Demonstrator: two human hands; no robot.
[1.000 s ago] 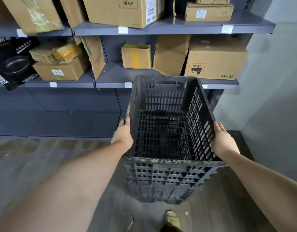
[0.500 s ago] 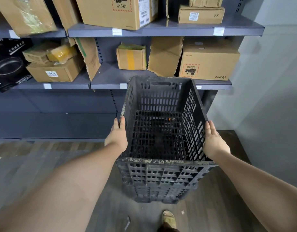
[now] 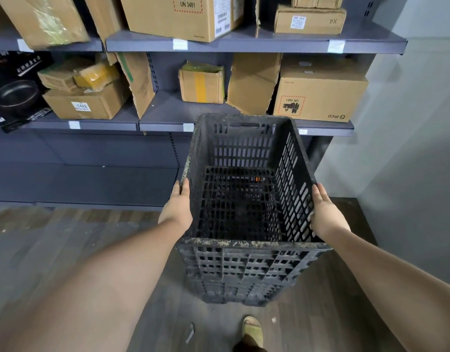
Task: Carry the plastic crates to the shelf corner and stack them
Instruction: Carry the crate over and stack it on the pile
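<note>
A black slatted plastic crate (image 3: 246, 265), dusty along its rim, hangs in front of me above the floor. My left hand (image 3: 177, 209) lies flat against its left wall near the rim, with straight fingers pointing forward. On the right wall my right hand (image 3: 326, 217) presses in the same way. The crate is carried between both palms. It looks empty apart from a small orange speck at the bottom. The grey shelf (image 3: 244, 127) stands just beyond the crate's far end.
Cardboard boxes (image 3: 320, 95) fill the grey shelves. A white wall (image 3: 409, 148) meets the shelf at the right and forms a corner. Dark wood floor (image 3: 53, 245) lies below. My sandalled foot (image 3: 253, 331) and a small scrap are near the bottom.
The shelf and boxes have shifted slightly left in view as I came a little closer. Both hands keep the same hold on the crate.
</note>
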